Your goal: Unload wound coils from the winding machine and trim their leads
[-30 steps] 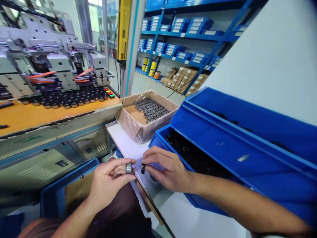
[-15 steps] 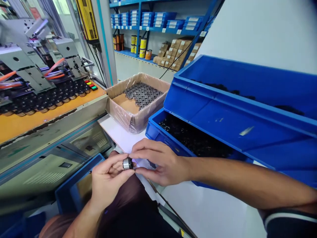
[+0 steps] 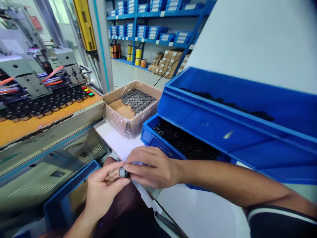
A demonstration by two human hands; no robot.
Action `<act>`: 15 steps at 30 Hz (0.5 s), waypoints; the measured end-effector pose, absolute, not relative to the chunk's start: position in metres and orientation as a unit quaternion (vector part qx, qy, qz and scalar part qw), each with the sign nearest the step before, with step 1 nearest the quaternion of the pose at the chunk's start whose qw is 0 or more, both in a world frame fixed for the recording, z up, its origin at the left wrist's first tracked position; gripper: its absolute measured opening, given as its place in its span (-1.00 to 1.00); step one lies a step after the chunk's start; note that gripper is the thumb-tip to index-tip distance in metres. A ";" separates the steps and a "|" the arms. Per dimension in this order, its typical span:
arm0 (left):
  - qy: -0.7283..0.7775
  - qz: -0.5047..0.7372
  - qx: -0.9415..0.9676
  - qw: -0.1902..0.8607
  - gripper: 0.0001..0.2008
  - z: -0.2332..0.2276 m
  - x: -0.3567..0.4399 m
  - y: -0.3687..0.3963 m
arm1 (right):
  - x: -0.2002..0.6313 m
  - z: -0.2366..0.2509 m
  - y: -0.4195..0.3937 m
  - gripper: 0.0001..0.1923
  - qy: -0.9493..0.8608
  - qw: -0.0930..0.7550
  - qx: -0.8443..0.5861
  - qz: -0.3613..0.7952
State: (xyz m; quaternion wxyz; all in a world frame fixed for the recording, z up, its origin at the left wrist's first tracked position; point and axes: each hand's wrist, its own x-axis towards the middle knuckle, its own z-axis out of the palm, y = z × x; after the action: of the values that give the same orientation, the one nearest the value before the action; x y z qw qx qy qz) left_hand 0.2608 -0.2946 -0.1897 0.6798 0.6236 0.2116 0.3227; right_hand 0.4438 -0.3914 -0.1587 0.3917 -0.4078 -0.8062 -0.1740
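Note:
Between thumb and fingers, my left hand (image 3: 101, 186) pinches a small silvery metal cylinder with a black end piece (image 3: 122, 172). My right hand (image 3: 155, 167) meets it from the right, its fingertips pressed together on the black end. The fingers partly cover that end, so its exact shape is hidden. Both hands are above my lap, by the edge of the white table (image 3: 198, 211).
A plastic-lined carton (image 3: 116, 124) holds rows of small metal parts. Blue bins (image 3: 198, 109) with black pieces are stacked on the right. To the left, a machine (image 3: 29, 82) stands over rows of black-topped cylinders. A blue crate (image 3: 53, 205) sits low at left.
My right hand has closed in, its fingertips now over the cylinder's black end, where they were beside it with the fingers apart. The camera view has tilted slightly up.

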 end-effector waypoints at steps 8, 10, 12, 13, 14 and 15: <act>0.284 0.325 0.573 0.696 -0.68 -0.198 0.248 -0.282 | 0.484 -0.105 -0.460 -0.77 -0.611 0.312 -0.640 -0.346; 0.276 0.300 0.587 0.699 -0.68 -0.199 0.247 -0.276 | 0.508 -0.096 -0.477 -0.88 -0.600 0.201 -0.720 -0.284; 0.251 0.261 0.612 0.704 -0.69 -0.201 0.247 -0.272 | 0.540 -0.081 -0.492 -0.79 -0.562 0.152 -0.762 -0.283; 0.236 0.243 0.620 0.708 -0.69 -0.202 0.249 -0.272 | 0.557 -0.070 -0.499 -0.75 -0.530 0.148 -0.778 -0.303; 0.223 0.230 0.624 0.713 -0.69 -0.204 0.250 -0.272 | 0.574 -0.059 -0.504 -0.73 -0.496 0.143 -0.794 -0.321; 0.214 0.221 0.624 0.718 -0.69 -0.205 0.252 -0.274 | 0.590 -0.047 -0.507 -0.69 -0.476 0.130 -0.806 -0.325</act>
State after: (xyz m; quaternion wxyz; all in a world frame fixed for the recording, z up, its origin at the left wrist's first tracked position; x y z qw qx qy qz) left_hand 0.2522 -0.2740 -0.2052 0.7179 0.6244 0.2136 0.2213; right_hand 0.5902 -0.5069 -0.0470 0.1295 -0.8064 -0.4765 -0.3253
